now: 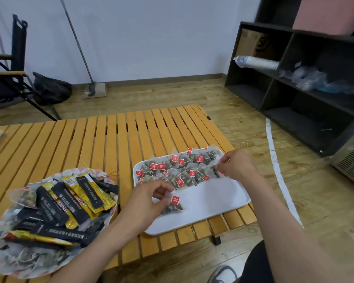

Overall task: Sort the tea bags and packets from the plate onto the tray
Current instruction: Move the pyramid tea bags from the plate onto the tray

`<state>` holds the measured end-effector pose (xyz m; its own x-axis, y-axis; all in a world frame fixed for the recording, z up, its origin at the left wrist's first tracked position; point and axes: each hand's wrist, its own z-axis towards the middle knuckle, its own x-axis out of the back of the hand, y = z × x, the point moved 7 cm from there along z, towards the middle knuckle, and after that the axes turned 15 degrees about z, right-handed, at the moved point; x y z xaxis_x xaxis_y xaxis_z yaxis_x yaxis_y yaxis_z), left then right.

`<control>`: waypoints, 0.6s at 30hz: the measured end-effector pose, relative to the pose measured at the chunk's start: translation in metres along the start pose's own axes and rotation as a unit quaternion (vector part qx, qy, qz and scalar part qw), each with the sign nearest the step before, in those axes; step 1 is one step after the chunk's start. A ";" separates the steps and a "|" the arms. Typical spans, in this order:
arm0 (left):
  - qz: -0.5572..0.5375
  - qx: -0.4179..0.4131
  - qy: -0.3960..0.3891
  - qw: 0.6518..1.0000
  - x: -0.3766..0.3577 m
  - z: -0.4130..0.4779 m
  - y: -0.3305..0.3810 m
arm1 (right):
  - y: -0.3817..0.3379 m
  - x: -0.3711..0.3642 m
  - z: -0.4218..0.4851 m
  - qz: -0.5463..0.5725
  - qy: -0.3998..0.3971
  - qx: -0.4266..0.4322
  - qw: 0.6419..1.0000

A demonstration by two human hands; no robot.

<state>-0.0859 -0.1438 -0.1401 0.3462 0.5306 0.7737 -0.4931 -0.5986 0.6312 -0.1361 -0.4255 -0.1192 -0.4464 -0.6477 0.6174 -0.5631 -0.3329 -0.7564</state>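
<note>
A white tray [217, 201] lies on the slatted wooden table, with several mesh tea bags with red tags [178, 166] in rows along its far half. My left hand [149, 199] pinches one tea bag [173, 207] by its top over the tray's near left part. My right hand [236, 164] grips another tea bag [216, 170] at the right end of the rows. At the left, a patterned plate [4, 266] is heaped with black and yellow stick packets [70, 203] and more mesh tea bags.
The wooden slat table [102, 139] stretches back and left. A dark shelf unit [307, 82] stands at the right, a folding chair [10, 78] and a mop [94, 88] at the back left. My shoe [223, 273] shows below the table edge.
</note>
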 end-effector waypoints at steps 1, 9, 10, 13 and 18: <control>0.006 0.003 0.003 1.000 0.001 0.000 -0.001 | -0.001 -0.003 0.000 0.000 -0.016 -0.012 1.000; 0.170 0.007 0.012 0.985 0.012 -0.007 0.004 | 0.011 0.011 -0.004 0.039 -0.015 -0.085 0.995; 0.181 0.010 0.003 0.983 0.012 -0.008 0.004 | 0.012 0.005 -0.006 0.037 -0.028 -0.092 0.995; 0.194 0.014 -0.020 0.981 0.009 -0.009 0.003 | 0.004 -0.011 -0.008 0.039 -0.061 -0.078 0.994; 0.167 0.027 -0.030 0.985 0.007 -0.009 -0.001 | 0.000 -0.017 -0.007 0.048 -0.079 -0.074 0.993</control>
<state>-0.0896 -0.1340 -0.1355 0.2191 0.2642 0.9392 -0.5448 -0.7654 0.3425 -0.1329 -0.4098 -0.1281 -0.3955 -0.7748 0.4932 -0.6235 -0.1678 -0.7636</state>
